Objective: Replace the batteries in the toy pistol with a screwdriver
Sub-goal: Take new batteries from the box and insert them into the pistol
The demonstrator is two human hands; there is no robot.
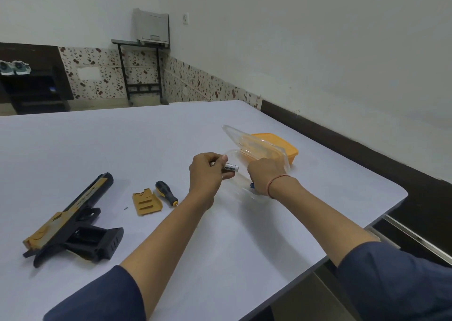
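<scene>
The black and gold toy pistol lies on its side at the left of the white table, its grip compartment uncovered. Its gold battery cover lies beside a tiny screw and the black and yellow screwdriver. My left hand pinches a silver and black battery above the table. My right hand reaches into a clear plastic container, its fingers curled down and hidden; a bit of blue shows under the wrist. The container's clear lid stands tilted behind the hand.
An orange box sits behind the clear lid near the table's right edge. A wall runs along the right. Beyond the table's far edge stand a small black stand with a grey printer and a dark shelf with shoes.
</scene>
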